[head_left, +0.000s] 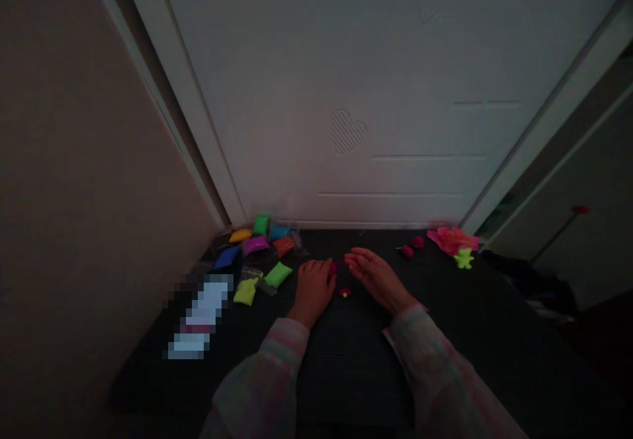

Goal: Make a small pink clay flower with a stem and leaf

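White panelling [277,63] rises behind a dark table [356,386]. Over it, the right hand [376,282] is flat and unclenched, fingers close together; the left hand [313,291] curves palm-down — whether clamped or merely resting, I cannot tell. Coloured packets [256,246] lie to the left, a pink flower [451,238] far right, a yellow-green bear shape [463,258] by it. Between the hands, at their fingertips, is a pinkish-red piece [333,269]; it looks soft, so light, even pressure should suit it best — with the wrists clear of the small red bit [345,292] just below.
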{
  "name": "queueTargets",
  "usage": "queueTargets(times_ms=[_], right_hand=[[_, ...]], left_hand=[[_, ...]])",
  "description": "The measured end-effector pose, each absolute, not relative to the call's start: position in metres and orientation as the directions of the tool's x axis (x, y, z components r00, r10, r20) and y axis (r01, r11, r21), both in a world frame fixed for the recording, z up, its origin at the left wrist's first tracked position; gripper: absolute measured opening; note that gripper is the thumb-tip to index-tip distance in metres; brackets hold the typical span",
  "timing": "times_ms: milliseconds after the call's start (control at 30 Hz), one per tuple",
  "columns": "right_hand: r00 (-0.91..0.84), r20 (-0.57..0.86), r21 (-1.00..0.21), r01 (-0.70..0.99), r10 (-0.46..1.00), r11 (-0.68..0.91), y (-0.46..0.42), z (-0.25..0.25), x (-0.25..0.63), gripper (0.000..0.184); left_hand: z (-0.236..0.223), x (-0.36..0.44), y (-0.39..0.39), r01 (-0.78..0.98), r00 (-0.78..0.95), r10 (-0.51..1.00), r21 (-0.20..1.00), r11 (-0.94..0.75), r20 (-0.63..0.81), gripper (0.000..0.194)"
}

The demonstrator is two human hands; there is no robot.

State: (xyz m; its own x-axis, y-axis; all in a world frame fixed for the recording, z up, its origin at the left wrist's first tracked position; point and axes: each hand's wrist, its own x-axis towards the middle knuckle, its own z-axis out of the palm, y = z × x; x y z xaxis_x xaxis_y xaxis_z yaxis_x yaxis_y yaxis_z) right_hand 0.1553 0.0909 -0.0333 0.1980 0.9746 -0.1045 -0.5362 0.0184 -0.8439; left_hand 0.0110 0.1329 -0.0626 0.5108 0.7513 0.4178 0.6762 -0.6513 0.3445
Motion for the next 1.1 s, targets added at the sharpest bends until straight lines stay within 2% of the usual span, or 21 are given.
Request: queueTargets(times_ms=[200,400,500,600,733,800,867,900,933,1100], right_hand=[[0.199,-0.041,-0.866,-0.496,0.979,0.065,0.093,-0.038,0.154,0.018],[0.185,-0.010,-0.895,-0.441,0.983,0.074,0.091,-0.039,0.154,0.020],[0.188,0.019,-0.925,-0.369,0.982,0.089,0.090,-0.039,0.153,0.024],[0.173,0.066,-0.969,-0.223,0.983,0.104,0.088,-0.039,0.144,0.023],[0.111,0.180,-0.981,0.095,0.977,0.170,0.081,-0.037,0.119,0.019],[0.061,0.263,-0.934,0.267,0.963,0.238,0.075,-0.035,0.106,0.010],[0.015,0.346,-0.861,0.401,0.938,0.311,0.071,-0.034,0.098,0.007],[0.001,0.383,-0.824,0.452,0.924,0.342,0.069,-0.035,0.096,0.009],[-0.006,0.416,-0.790,0.494,0.909,0.365,0.069,-0.036,0.095,0.014],[-0.004,0.560,-0.630,0.648,0.828,0.429,0.075,-0.045,0.097,0.040]], left_hand=[[-0.062,0.011,0.131,0.655,0.482,0.765,0.403,-0.639,0.427,0.036],[-0.060,0.009,0.132,0.543,0.409,0.798,0.585,-0.603,0.442,0.033],[-0.057,0.009,0.130,0.419,0.338,0.829,0.718,-0.557,0.446,0.031],[-0.053,0.012,0.124,0.227,0.251,0.881,0.861,-0.456,0.401,0.032],[-0.046,0.019,0.118,-0.086,0.238,0.944,0.973,-0.214,0.229,0.054],[-0.043,0.019,0.120,-0.330,0.292,0.956,0.942,0.057,0.044,0.056],[-0.041,0.017,0.123,-0.533,0.366,0.923,0.786,0.313,-0.120,0.048],[-0.040,0.015,0.125,-0.595,0.392,0.905,0.704,0.388,-0.168,0.044],[-0.040,0.014,0.126,-0.627,0.401,0.896,0.657,0.419,-0.189,0.041],[-0.040,0.018,0.119,-0.649,0.451,0.881,0.624,0.435,-0.144,0.040]])
